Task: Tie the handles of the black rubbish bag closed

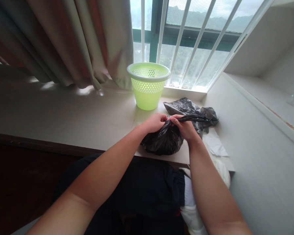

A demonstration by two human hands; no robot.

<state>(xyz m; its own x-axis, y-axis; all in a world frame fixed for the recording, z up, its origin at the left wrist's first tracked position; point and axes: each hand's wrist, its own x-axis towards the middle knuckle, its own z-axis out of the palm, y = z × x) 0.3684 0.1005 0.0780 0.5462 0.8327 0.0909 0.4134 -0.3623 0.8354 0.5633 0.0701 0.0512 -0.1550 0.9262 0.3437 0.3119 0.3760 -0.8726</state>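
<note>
A full black plastic bag point(163, 142) rests on the pale window ledge point(63, 114) near its front edge. My left hand point(155, 122) is closed on the bag's gathered neck from the left. My right hand point(185, 128) is closed round the same neck from the right, and a twisted black strip of the bag point(194, 118) runs out to the right from its fingers. Behind the hands lies another crumpled black bag point(186, 106).
A lime-green perforated basket point(148, 85) stands upright on the ledge in front of the barred window point(186, 42). A beige curtain point(71, 39) hangs at the left. White paper point(215, 143) lies to the right of the bag. A wall rises at the right.
</note>
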